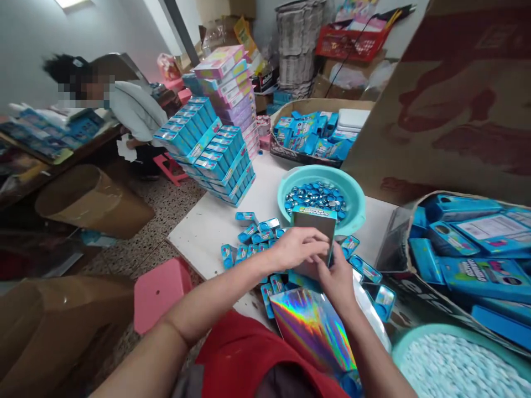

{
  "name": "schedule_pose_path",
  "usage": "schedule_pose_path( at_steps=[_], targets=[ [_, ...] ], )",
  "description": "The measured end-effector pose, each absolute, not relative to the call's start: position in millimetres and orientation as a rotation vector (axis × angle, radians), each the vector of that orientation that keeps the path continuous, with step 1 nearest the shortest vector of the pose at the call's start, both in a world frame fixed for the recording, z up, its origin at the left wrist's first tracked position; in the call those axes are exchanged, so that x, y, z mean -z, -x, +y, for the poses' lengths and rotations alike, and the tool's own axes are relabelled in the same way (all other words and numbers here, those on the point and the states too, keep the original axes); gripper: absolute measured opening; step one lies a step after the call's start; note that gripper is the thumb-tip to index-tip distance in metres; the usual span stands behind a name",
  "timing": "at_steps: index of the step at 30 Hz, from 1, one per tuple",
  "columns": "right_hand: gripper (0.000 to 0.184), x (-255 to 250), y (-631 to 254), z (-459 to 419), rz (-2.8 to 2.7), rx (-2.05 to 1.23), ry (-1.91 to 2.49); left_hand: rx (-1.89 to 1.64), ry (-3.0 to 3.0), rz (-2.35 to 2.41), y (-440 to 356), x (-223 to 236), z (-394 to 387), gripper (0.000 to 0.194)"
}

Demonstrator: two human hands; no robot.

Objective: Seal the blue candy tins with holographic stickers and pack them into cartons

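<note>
Over the table in front of me is a blue cardboard box with its plain brown side toward me and a printed strip along the top. My left hand reaches across that brown side, fingers bent and gripping near the right edge. My right hand is closed around the same right edge, lower down. Just what the fingertips pinch is partly hidden. Below the hands lies a shiny rainbow-coloured sheet. Several small blue boxes lie around the hands on the white table.
A turquoise basin of round metallic pieces stands behind the box. Stacked blue boxes rise at the left. Cartons with blue packaging flank the right, above a tub of pale pieces. A pink stool and another person are left.
</note>
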State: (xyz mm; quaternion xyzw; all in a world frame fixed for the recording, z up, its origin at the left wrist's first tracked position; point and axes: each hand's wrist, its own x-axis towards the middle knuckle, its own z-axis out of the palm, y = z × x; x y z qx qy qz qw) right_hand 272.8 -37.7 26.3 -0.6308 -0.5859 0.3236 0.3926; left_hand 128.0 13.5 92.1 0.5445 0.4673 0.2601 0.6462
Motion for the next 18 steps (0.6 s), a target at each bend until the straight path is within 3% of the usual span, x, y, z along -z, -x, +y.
schedule_pose_path(
  at_steps=[4, 7, 9, 12, 15, 18],
  targets=[
    [0.052, 6, -282, -34, -1.403, -1.016, 1.818, -0.937, -1.388, 1.609, -25, -59, -11, 0.030],
    [0.063, 28, -298, -38, -1.493, -1.092, 1.881, -0.868, -1.241, 2.178, 40, -17, -44, 0.045],
    [0.068, 37, -299, -40, -1.617, -0.918, 1.940, -0.730, -1.094, 2.255, 51, 12, -65, 0.067],
    [0.067, 41, -288, -45, -1.760, -0.392, 1.889, -0.556, -1.065, 2.176, 30, 41, -77, 0.094],
    [0.059, 37, -274, -52, -1.833, -0.103, 1.732, -0.373, -1.132, 2.188, 5, 45, -70, 0.106],
    [0.050, 34, -262, -59, -1.910, -0.076, 1.642, -0.233, -1.174, 2.195, 7, 38, -59, 0.108]
  ],
)
